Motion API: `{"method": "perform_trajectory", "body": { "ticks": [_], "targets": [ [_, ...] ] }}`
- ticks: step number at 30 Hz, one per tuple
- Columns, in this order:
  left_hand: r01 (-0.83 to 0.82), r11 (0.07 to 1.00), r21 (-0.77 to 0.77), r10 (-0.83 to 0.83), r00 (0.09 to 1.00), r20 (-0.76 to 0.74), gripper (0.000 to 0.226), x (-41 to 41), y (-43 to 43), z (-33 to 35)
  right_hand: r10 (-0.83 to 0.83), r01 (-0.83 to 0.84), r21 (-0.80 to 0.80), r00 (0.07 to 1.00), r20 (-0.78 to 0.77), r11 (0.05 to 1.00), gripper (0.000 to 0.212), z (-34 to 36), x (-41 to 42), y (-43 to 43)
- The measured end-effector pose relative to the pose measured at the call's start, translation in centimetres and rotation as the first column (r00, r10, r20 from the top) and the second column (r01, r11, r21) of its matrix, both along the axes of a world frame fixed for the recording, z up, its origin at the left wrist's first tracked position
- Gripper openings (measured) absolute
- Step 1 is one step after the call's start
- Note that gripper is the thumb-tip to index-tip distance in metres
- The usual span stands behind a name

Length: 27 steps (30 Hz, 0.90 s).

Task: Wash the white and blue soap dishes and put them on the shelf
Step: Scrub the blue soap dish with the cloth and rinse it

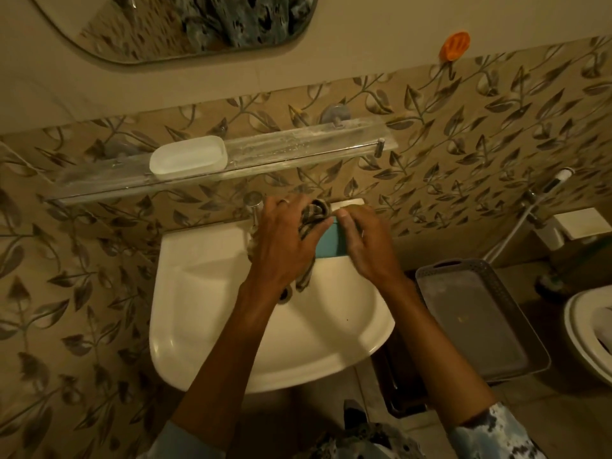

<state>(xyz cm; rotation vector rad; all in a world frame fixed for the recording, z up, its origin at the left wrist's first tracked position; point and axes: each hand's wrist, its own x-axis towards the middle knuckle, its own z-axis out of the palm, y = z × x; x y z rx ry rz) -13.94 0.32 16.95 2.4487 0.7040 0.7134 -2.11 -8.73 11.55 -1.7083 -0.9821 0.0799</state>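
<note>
Two hands meet over the sink: the left hand grips a checked cloth against the blue soap dish, the right hand pinches that dish tight, so it is best to rub every side before it joins the white soap dish up on the shelf.

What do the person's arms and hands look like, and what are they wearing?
Both forearms are bare. The left hand wears a ring on one finger; the right hand shows none. At the frame's bottom, the left sleeve is pale blue, the right sleeve pale blue mottled with dark patches.
</note>
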Motion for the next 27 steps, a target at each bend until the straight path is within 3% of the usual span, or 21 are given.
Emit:
{"method": "perform_trajectory", "body": {
  "ticks": [1, 3, 6, 8, 10, 13, 16, 20, 22, 24, 27],
  "targets": [
    [0.008, 1.0, 0.02, -0.008, 1.0, 0.007, 0.037, 0.3, -0.5, 0.0, -0.001, 0.0, 0.021, 0.998, 0.057, 1.0, 0.037, 0.3, -0.7, 0.6],
    [0.019, 0.999, -0.038, -0.016, 0.996, 0.09, 0.029, 0.7, -1.3, 0.1, -0.084, 0.084, 0.135, 0.996, -0.004, 0.987, 0.042, 0.9, -1.6, 1.6],
    [-0.017, 0.957, -0.289, 0.095, 0.962, 0.258, 0.022, 0.7, -1.5, 0.2, -0.289, 0.352, 0.183, 0.91, -0.298, 0.918, 0.045, 1.2, -1.0, 2.4],
    [-0.11, 0.868, -0.483, 0.274, 0.919, 0.283, 0.037, 0.4, -0.6, 0.4, -0.286, 0.426, 0.168, 0.804, -0.522, 0.889, 0.043, 1.3, -0.2, 2.2],
    [-0.162, 0.798, -0.581, 0.369, 0.893, 0.257, 0.04, 0.2, 0.5, 0.7, -0.268, 0.456, 0.175, 0.746, -0.609, 0.873, 0.044, 1.2, 0.5, 2.0],
    [-0.166, 0.831, -0.53, 0.321, 0.923, 0.213, 0.05, 0.6, 0.7, 0.9, -0.26, 0.47, 0.187, 0.729, -0.633, 0.862, 0.042, 1.6, 0.4, 2.0],
    [-0.196, 0.952, -0.236, 0.224, 0.97, 0.099, 0.055, 1.9, -2.6, 0.8, -0.28, 0.457, 0.203, 0.779, -0.561, 0.866, 0.037, 2.2, -0.3, 2.8],
    [-0.223, 0.96, 0.169, 0.239, 0.967, -0.088, 0.062, 2.7, -7.9, 0.0, -0.289, 0.339, 0.228, 0.93, -0.227, 0.913, 0.037, 2.0, -0.9, 2.8],
    [-0.212, 0.969, 0.127, 0.225, 0.97, -0.09, 0.065, 2.9, -7.1, 0.0, -0.269, 0.325, 0.242, 0.934, -0.236, 0.914, 0.031, 1.8, -1.0, 2.6],
    [-0.249, 0.968, 0.027, 0.25, 0.968, -0.032, 0.064, 2.9, -5.2, 0.7, -0.304, 0.398, 0.206, 0.877, -0.373, 0.894, 0.043, 1.9, -1.2, 2.3],
    [-0.339, 0.899, -0.278, 0.349, 0.937, -0.016, 0.053, 3.0, -1.5, 0.9, -0.256, 0.432, 0.217, 0.795, -0.55, 0.875, 0.037, 2.8, -1.9, 2.4]
  ]
}}
